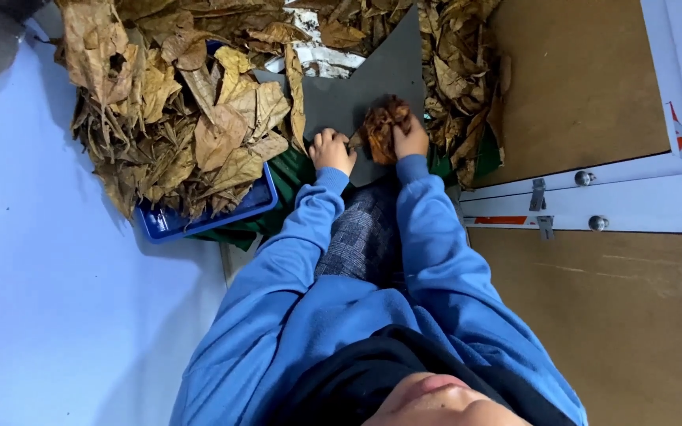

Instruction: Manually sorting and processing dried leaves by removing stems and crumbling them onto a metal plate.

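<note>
A crumpled dried brown leaf (380, 126) lies on a dark grey sheet (357, 91) in front of me. My right hand (412, 140) grips the leaf's right side with curled fingers. At the leaf's left edge my left hand (331, 150) is curled into a loose fist and seems to pinch a strip of it. Both arms are in blue sleeves, and the grey sheet rests over my lap, which is covered in grey checked cloth.
A big heap of dried tan leaves (175, 102) fills a blue tray (199, 221) on the left. More leaves (459, 71) pile on the right over green cloth (290, 177). A brown panel with a white metal frame (593, 197) stands at right, and a pale blue surface (41, 276) at left.
</note>
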